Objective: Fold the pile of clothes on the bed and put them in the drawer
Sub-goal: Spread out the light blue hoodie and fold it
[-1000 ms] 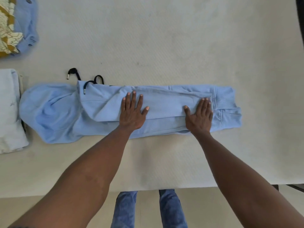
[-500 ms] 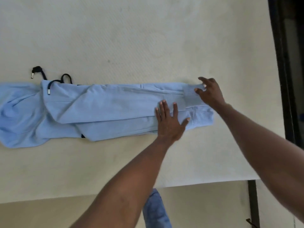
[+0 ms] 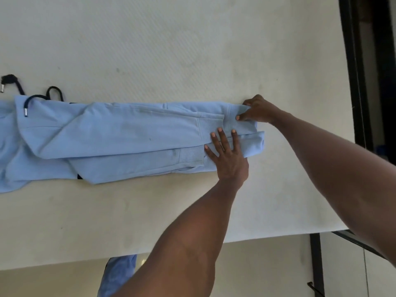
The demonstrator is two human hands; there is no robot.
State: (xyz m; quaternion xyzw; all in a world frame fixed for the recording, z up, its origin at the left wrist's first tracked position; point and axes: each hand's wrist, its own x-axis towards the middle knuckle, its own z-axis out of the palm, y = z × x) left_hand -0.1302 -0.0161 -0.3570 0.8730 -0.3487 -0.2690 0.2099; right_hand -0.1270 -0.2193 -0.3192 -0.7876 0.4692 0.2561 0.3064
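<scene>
On the bed (image 3: 192,50), the light blue hoodie (image 3: 120,136) lies in a long strip, with its dark drawstring (image 3: 54,92) far to the left of our grip. Our left hand (image 3: 228,159) presses flat, fingers straight, beside the hem. Our right hand (image 3: 257,110) pinches the hem corner. We should lift the hem evenly and fold it toward the hood, keeping the edges aligned.

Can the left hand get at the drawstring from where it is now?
Probably not without moving. The left hand presses flat on the hoodie's hem end, while the drawstring lies at the far opposite end. Nothing blocks the way; the right hand pinches the hem.
</scene>
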